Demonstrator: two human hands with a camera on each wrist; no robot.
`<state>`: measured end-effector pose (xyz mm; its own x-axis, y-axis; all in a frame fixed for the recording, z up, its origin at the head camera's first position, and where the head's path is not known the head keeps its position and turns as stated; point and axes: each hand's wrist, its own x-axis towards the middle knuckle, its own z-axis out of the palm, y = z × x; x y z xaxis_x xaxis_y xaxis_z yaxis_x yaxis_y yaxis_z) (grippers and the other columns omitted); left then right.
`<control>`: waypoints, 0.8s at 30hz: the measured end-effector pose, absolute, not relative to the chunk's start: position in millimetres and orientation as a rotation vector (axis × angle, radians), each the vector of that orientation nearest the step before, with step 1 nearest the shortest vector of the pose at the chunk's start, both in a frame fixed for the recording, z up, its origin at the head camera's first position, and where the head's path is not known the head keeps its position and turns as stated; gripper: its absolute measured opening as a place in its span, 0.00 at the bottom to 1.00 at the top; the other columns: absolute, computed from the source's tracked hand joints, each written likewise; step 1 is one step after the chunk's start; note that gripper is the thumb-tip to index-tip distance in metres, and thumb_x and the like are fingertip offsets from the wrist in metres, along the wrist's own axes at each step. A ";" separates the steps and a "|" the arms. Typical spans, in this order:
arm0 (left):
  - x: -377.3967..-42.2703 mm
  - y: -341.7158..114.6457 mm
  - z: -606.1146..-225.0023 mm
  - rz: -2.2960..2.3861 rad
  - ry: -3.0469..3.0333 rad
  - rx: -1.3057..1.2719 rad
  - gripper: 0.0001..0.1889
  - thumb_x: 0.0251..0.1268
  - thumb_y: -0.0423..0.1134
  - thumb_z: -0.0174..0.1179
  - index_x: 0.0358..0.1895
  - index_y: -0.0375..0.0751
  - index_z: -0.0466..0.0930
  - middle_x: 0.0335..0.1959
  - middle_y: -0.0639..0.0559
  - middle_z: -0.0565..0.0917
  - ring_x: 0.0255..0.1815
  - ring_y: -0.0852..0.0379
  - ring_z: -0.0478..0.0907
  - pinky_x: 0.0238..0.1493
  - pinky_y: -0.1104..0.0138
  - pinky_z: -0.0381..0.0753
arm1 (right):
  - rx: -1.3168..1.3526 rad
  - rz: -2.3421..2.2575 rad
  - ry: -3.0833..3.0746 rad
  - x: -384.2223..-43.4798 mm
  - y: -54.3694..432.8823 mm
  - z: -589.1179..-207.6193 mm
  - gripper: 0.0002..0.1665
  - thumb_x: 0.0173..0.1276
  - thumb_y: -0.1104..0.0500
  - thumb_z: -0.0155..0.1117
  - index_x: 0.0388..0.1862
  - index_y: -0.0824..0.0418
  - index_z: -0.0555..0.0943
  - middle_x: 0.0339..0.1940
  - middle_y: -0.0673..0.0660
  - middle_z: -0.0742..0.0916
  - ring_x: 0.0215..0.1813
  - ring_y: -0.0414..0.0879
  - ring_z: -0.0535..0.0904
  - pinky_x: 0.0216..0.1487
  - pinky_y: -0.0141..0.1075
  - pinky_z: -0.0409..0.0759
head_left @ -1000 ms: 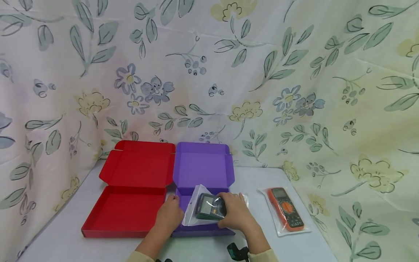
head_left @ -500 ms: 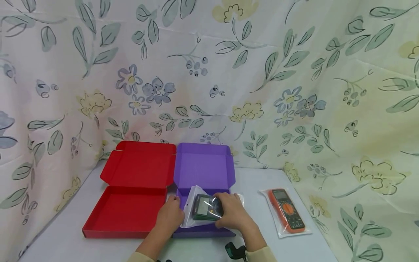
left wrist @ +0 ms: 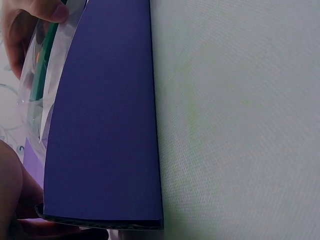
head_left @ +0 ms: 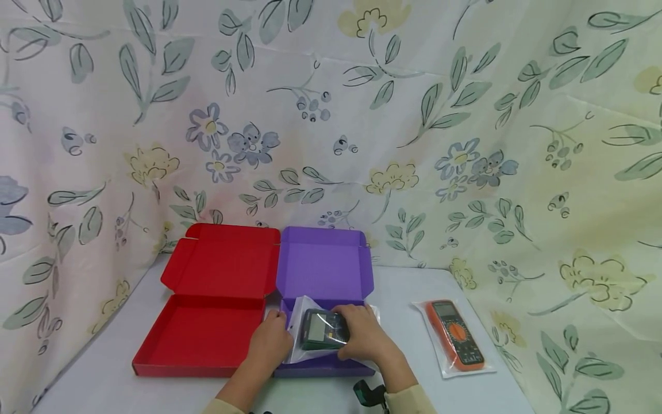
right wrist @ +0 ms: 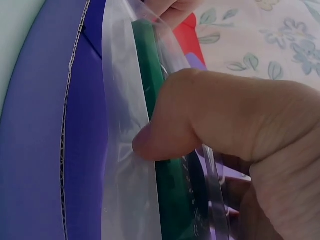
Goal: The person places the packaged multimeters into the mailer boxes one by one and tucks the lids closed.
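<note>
A green-cased multimeter (head_left: 319, 330) with a grey screen lies tilted in a clear plastic bag (right wrist: 122, 130), over the inside of the open purple box (head_left: 323, 370). My right hand (head_left: 364, 336) grips its right end through the bag, the thumb (right wrist: 160, 130) on the near green side and the fingers curled over the far side, partly hidden. At the box's left wall, my left hand (head_left: 271, 339) holds the edge with curled fingers; in the left wrist view it is at the lower left, around the box's corner. The bag's left end comes right up to this hand.
An open red box (head_left: 199, 333) stands left of the purple one, its lid tipped back. To the right, an orange multimeter (head_left: 455, 333) lies bagged on the white table (head_left: 400, 328). Floral cloth (head_left: 310, 115) hangs behind. A small dark device (head_left: 368, 393) sits at my right wrist.
My right hand has shifted the bagged multimeter left and slightly down, closer to the left hand and the inside of the purple box. The left hand keeps its hold on the box wall.
</note>
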<state>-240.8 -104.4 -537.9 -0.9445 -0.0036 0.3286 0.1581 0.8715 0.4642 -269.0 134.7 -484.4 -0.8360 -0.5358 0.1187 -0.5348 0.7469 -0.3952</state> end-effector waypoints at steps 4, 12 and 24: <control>-241.0 -104.0 -536.0 -0.704 -2.739 -0.104 0.20 0.56 0.29 0.61 0.52 0.21 0.83 0.45 0.33 0.81 0.42 0.36 0.84 0.45 0.47 0.85 | -0.932 -0.660 2.919 -272.6 132.6 -487.2 0.50 0.33 0.58 0.84 0.63 0.57 0.77 0.55 0.51 0.84 0.60 0.52 0.75 0.74 0.64 0.55; -239.3 -103.6 -531.4 -0.734 -2.783 -0.087 0.22 0.56 0.29 0.62 0.55 0.19 0.81 0.47 0.32 0.81 0.45 0.37 0.83 0.48 0.47 0.85 | -0.943 -0.681 2.893 -275.3 128.1 -489.5 0.50 0.33 0.58 0.84 0.63 0.56 0.78 0.58 0.53 0.84 0.63 0.54 0.75 0.75 0.66 0.51; -237.4 -103.8 -527.9 -0.750 -2.811 -0.084 0.23 0.58 0.29 0.62 0.57 0.20 0.80 0.50 0.32 0.80 0.46 0.39 0.83 0.50 0.48 0.84 | -0.917 -0.703 2.850 -279.6 123.6 -493.8 0.50 0.33 0.60 0.83 0.63 0.55 0.77 0.58 0.53 0.83 0.65 0.55 0.74 0.76 0.65 0.49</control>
